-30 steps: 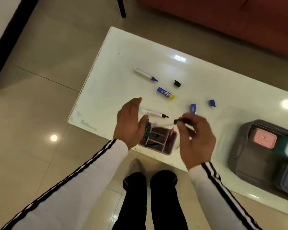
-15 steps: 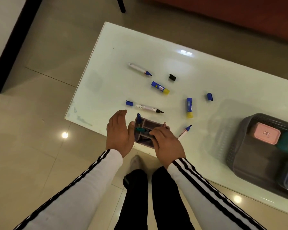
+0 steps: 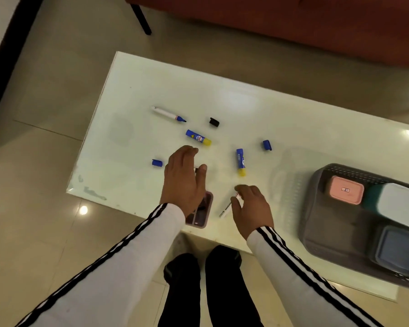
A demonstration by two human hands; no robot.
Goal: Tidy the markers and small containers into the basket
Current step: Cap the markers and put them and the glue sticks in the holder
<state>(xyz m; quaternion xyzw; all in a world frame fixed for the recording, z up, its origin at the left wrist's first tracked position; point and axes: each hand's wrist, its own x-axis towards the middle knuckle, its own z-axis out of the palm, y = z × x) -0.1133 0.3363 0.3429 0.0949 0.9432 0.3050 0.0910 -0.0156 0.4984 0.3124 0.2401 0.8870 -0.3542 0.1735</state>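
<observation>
My left hand (image 3: 183,178) hovers with fingers spread over a black-tipped marker, of which only a sliver (image 3: 196,169) shows. My right hand (image 3: 252,206) pinches the upper end of a white marker (image 3: 227,207) lying beside the mauve divided organizer (image 3: 204,214), which my left wrist half covers. Loose on the white table (image 3: 132,95) are a blue-tipped marker (image 3: 168,113), two blue-and-yellow glue sticks (image 3: 198,137) (image 3: 240,161), a black cap (image 3: 214,122) and two blue caps (image 3: 267,145) (image 3: 157,162). The grey basket (image 3: 316,208) at right holds a pink container (image 3: 345,190), a white-lidded teal one (image 3: 401,204) and a blue-grey one (image 3: 397,251).
The table's near edge runs just under my wrists, with my legs and the tiled floor below. A red sofa (image 3: 293,24) and a black leg (image 3: 141,17) stand beyond the far edge. The basket overhangs the table's near right edge.
Both hands left the organizer. My left hand moved forward over the black-tipped marker. My right hand shifted right onto the white marker beside the organizer.
</observation>
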